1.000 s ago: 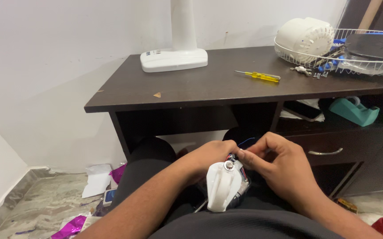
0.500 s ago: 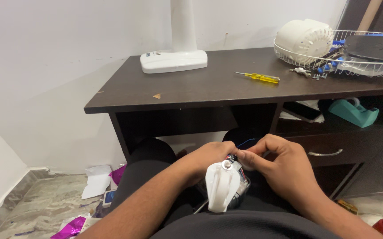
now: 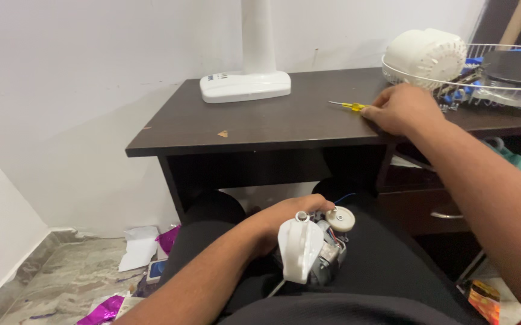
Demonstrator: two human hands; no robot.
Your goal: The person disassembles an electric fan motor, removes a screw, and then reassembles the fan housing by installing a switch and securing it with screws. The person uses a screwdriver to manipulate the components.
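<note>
Since the earlier frame the right hand point(image 3: 400, 108) has left the lap and gone up to the dark surface point(image 3: 260, 123), fingers curled over the yellow screwdriver point(image 3: 349, 106) lying there. The left hand point(image 3: 284, 221) grips the white motor unit point(image 3: 310, 248) on the lap.

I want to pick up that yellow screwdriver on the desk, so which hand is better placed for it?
The right hand. It already rests on the dark desk at the yellow screwdriver, touching its handle. The left hand is down in the lap, holding the white motor assembly.
</note>
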